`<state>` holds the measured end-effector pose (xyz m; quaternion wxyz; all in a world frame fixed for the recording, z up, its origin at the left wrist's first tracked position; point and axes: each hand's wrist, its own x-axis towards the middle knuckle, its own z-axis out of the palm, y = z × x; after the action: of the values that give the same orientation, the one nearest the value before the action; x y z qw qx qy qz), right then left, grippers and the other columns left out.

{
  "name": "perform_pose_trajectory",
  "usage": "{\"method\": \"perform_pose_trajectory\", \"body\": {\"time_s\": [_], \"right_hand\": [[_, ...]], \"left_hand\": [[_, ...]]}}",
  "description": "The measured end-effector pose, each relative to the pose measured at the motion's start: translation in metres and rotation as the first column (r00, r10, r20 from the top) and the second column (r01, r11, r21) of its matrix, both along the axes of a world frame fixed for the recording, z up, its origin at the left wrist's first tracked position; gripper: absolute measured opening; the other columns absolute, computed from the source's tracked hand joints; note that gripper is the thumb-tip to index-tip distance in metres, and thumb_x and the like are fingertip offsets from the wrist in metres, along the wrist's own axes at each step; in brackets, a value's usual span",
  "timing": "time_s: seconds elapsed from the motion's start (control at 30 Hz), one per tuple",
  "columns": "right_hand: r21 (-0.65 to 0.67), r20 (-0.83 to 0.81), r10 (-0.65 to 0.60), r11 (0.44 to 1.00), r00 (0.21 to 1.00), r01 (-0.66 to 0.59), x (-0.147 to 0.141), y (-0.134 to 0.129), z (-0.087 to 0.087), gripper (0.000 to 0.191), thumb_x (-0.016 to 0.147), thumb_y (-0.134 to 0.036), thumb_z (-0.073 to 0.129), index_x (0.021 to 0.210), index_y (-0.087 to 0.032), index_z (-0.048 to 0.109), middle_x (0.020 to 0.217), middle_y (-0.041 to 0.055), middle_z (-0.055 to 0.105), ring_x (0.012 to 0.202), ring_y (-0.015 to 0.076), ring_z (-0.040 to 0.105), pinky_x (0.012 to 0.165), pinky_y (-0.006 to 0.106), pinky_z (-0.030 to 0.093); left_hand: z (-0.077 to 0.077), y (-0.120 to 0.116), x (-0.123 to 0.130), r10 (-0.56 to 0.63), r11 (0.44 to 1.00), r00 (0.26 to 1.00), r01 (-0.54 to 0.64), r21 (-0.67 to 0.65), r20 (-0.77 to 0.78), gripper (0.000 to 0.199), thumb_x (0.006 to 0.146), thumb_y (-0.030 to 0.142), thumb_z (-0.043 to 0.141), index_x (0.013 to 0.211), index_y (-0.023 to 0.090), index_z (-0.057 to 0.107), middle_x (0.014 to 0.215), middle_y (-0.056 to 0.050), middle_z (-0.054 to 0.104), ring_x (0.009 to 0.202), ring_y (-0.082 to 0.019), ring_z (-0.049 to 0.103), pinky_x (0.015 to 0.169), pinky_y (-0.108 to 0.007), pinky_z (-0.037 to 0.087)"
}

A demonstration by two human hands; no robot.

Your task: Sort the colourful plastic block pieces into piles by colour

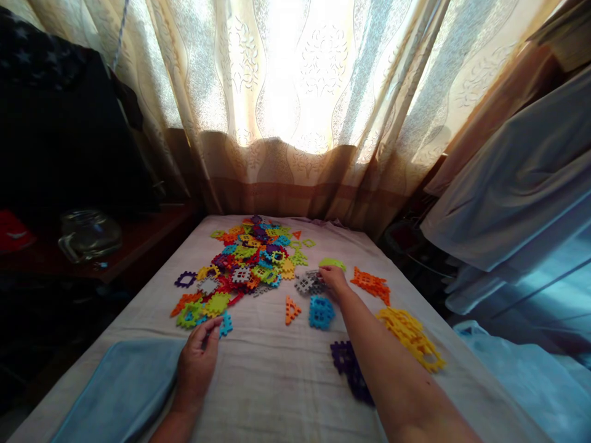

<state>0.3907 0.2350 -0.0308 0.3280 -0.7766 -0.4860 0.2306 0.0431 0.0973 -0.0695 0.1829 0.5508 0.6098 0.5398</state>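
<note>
My left hand (pixel 199 354) is closed in a pinch, its fingertips on a blue interlocking plastic tile (pixel 226 325) just in front of the mixed pile. Farther off, my right hand (pixel 334 279) reaches over the bed and pinches at the edge of a grey interlocking tile (pixel 308 283); its fingertips are partly hidden. Bright green pieces (pixel 333 264) lie just beyond that hand. Nearer to me are a stack of blue square tiles (pixel 321 312) and an orange triangle (pixel 292 310). My right forearm partly covers a dark purple group of tiles (pixel 344 360).
A large mixed pile of coloured tiles (pixel 249 252) spreads over the left middle of the sheet (pixel 268 381). Orange pieces (pixel 370 284) and a yellow stack (pixel 410 335) lie at right. A light-blue zipped bag (pixel 124 381) rests at front left. Curtains (pixel 286 172) hang behind.
</note>
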Motion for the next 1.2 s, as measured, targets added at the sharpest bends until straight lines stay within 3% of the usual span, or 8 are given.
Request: {"method": "perform_pose_trajectory", "body": {"time_s": [0.13,0.33,0.5,0.57,0.67,0.77,1.03,1.2], "right_hand": [[-0.08,0.156,0.009,0.997,0.988,0.004,0.004,0.001,-0.002,0.021,0.077,-0.024,0.057,0.086,-0.02,0.076,0.071,0.0034,0.073,0.066,0.0163,0.068,0.066,0.024,0.05],[-0.103,0.381,0.06,0.994,0.923,-0.022,0.007,-0.006,0.021,0.023,0.075,-0.021,0.057,0.085,-0.024,0.077,0.082,0.008,0.075,0.084,0.0245,0.069,0.071,0.031,0.049],[-0.045,0.454,0.224,0.972,0.863,-0.229,-0.05,-0.009,0.037,0.029,0.086,-0.029,0.049,0.098,-0.026,0.075,0.099,0.0073,0.074,0.094,0.0236,0.067,0.078,0.032,0.048],[-0.023,0.461,0.346,0.925,0.817,-0.379,-0.087,-0.011,0.036,0.025,0.086,-0.034,0.054,0.101,-0.03,0.073,0.107,0.0022,0.072,0.101,0.0202,0.064,0.086,0.029,0.046],[0.039,0.53,0.539,0.755,0.654,-0.654,-0.137,-0.011,0.03,0.036,0.083,-0.037,0.061,0.117,-0.027,0.067,0.13,0.0039,0.061,0.12,0.0203,0.052,0.1,0.032,0.039],[0.023,0.559,0.601,0.678,0.571,-0.735,-0.168,-0.006,0.024,0.049,0.081,-0.043,0.064,0.126,-0.025,0.06,0.137,0.0072,0.055,0.128,0.0243,0.043,0.102,0.039,0.036],[0.064,0.521,0.578,0.707,0.628,-0.704,-0.184,-0.002,0.022,0.048,0.078,-0.039,0.066,0.125,-0.027,0.059,0.124,0.005,0.063,0.119,0.0233,0.049,0.1,0.038,0.035],[0.128,0.475,0.496,0.778,0.727,-0.615,-0.139,-0.008,0.022,0.05,0.079,-0.038,0.067,0.126,-0.024,0.058,0.123,0.0076,0.063,0.116,0.0231,0.053,0.099,0.037,0.037]], "left_hand": [[0.001,-0.001,0.0,0.0,1.0,1.0,0.0,0.009,-0.003,0.034,0.076,0.049,0.054,0.088,0.022,0.071,0.091,-0.004,0.074,0.089,-0.021,0.069,0.086,-0.033,0.055],[0.003,-0.001,0.001,0.002,1.0,1.0,-0.002,0.01,0.008,0.033,0.077,0.048,0.055,0.088,0.022,0.072,0.091,-0.005,0.074,0.088,-0.021,0.069,0.085,-0.034,0.055],[0.002,-0.001,0.001,0.015,1.0,0.999,-0.014,-0.008,0.035,0.033,0.077,0.047,0.055,0.088,0.021,0.072,0.091,-0.006,0.074,0.088,-0.022,0.069,0.086,-0.034,0.055],[0.001,0.0,0.001,0.015,1.0,0.999,-0.015,-0.013,0.04,0.033,0.078,0.047,0.055,0.088,0.021,0.072,0.09,-0.006,0.074,0.088,-0.022,0.069,0.086,-0.035,0.055],[0.002,-0.001,0.002,0.011,1.0,0.999,-0.01,-0.006,0.045,0.033,0.078,0.046,0.054,0.088,0.02,0.072,0.09,-0.006,0.074,0.088,-0.022,0.069,0.085,-0.035,0.055],[0.003,-0.001,0.003,0.013,1.0,0.999,-0.013,0.003,0.052,0.033,0.079,0.046,0.054,0.088,0.02,0.072,0.089,-0.006,0.074,0.087,-0.022,0.069,0.084,-0.035,0.056],[0.002,0.0,0.002,0.016,1.0,0.999,-0.015,-0.022,0.047,0.033,0.078,0.047,0.055,0.088,0.021,0.072,0.09,-0.006,0.074,0.087,-0.022,0.069,0.085,-0.035,0.055],[0.003,0.0,0.001,0.008,1.0,1.0,-0.008,-0.026,0.025,0.033,0.078,0.049,0.054,0.088,0.023,0.072,0.09,-0.004,0.075,0.088,-0.021,0.069,0.084,-0.033,0.056]]}}
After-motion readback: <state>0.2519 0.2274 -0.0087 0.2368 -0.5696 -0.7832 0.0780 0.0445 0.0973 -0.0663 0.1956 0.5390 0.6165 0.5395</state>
